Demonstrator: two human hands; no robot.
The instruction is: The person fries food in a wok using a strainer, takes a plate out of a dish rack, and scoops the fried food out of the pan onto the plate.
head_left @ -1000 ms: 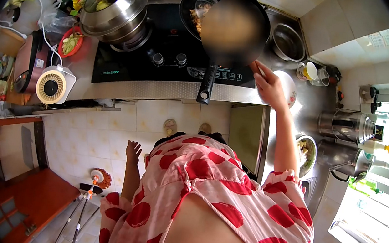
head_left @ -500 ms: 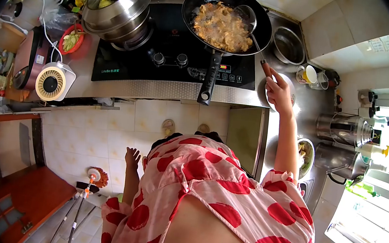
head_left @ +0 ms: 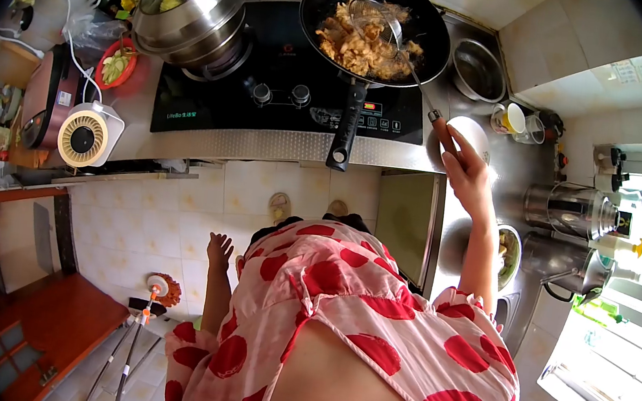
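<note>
Skimmer (head_left: 396, 32) pinched in right hand (head_left: 470, 176), at food (head_left: 361, 53) in far wok (head_left: 313, 11); apparently mid-turning, calling for steady grip; left hand (head_left: 219, 249) with fingers spread.

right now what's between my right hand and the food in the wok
The skimmer, reaching from your right hand over the rim of the wok to the food, in the head view.

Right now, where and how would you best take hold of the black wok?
I'd grip the wok by its long handle, palm coming from the front, since the handle juts past the front edge of the stove, bare and uncovered.
</note>
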